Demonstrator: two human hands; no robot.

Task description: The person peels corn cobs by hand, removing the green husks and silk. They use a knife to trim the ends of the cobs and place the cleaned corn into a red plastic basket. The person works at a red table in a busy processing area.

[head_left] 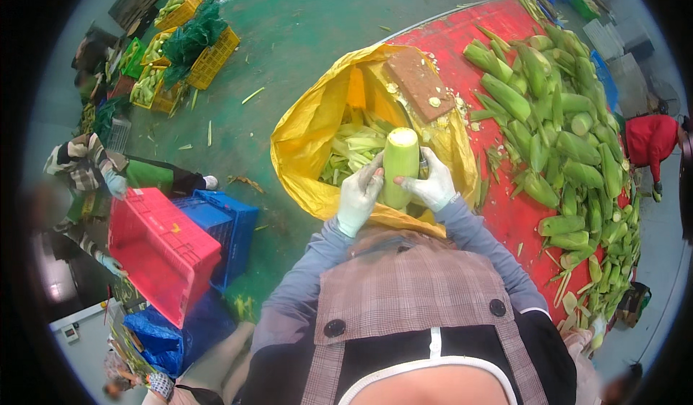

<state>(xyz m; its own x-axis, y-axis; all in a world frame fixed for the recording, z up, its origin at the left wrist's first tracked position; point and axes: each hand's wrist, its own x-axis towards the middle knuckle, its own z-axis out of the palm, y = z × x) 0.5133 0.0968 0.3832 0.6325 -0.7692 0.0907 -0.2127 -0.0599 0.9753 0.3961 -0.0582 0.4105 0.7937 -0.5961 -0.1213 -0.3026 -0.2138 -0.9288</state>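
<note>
I hold a thick ear of corn (401, 170) upright between both white-gloved hands; it is in pale green husk and its top end is cut flat. My left hand (359, 194) is closed against its left side, with fingertips and thumb on the husk. My right hand (434, 183) presses the other side with its thumb across the front. A small dark, shiny piece shows by the right fingers, too little to name. Below the corn a yellow sack (307, 141) gapes wide, with stripped green husks (355, 145) inside.
A reddish-brown block (419, 84) with cut bits lies at the sack's far edge. On the red table (462, 37) at right is a large corn pile (570, 138). At left, a person (86, 163) holds a pink crate (170, 242) beside blue crates (242, 224). Another person (650, 145) stands far right.
</note>
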